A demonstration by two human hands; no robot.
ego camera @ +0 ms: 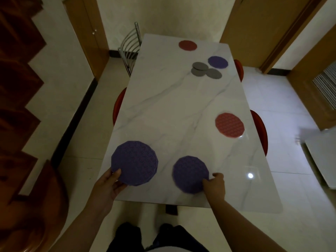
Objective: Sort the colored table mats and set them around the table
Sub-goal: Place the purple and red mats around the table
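Round mats (229, 125) — purple, pink, grey — spread over the table (181, 110).

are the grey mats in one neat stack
No, the grey mats lie fanned out, overlapping, beside the far purple mat.

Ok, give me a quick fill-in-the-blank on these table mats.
The stack in the left hand is ___.
The grey mats at the far end number ___.
The pink mat lies near the ___ edge of the table.
The right hand pinches a ___ mat.
Missing words: purple, three, right, purple.
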